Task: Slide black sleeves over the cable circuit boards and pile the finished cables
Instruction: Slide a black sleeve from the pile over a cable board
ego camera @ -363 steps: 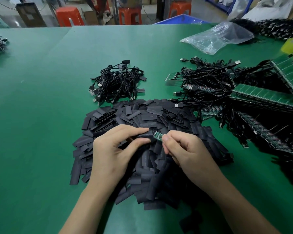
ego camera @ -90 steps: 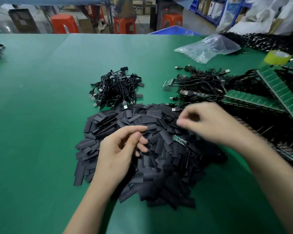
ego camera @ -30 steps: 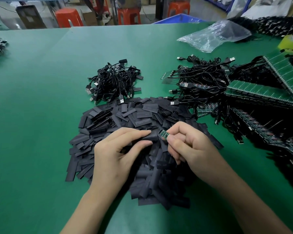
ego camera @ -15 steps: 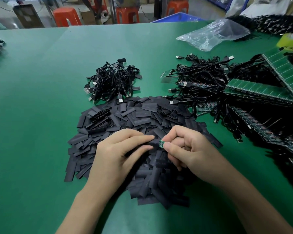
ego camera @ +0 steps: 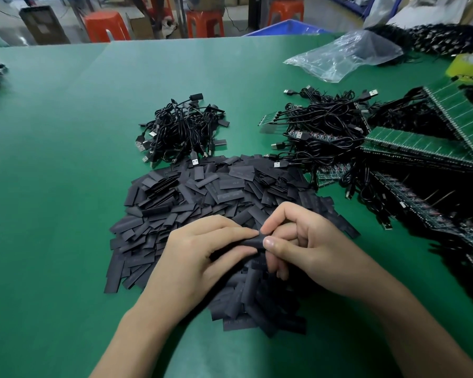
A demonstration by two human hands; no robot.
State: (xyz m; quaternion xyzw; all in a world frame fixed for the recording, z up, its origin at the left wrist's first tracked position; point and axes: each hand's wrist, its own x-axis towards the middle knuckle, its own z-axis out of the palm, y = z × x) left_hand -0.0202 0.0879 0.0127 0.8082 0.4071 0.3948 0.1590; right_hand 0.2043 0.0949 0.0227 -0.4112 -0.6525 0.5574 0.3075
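Left hand [ego camera: 200, 257]: my thumb and fingers pinch one black tubular sleeve [ego camera: 253, 242] from its left side.
Right hand [ego camera: 306, 252]: my thumb and curled forefinger pinch the same sleeve's right end; the board is hidden.
Sleeve position: between my hands, just above the heap of flat black sleeves [ego camera: 202, 197] on the green table mat [ego camera: 66, 159].
Bundle of black USB cables [ego camera: 180, 132]: just beyond the heap.

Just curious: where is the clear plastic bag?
Head view: the clear plastic bag lies far right on the green table, beyond the tangled black cables, left of the yellow tape roll.
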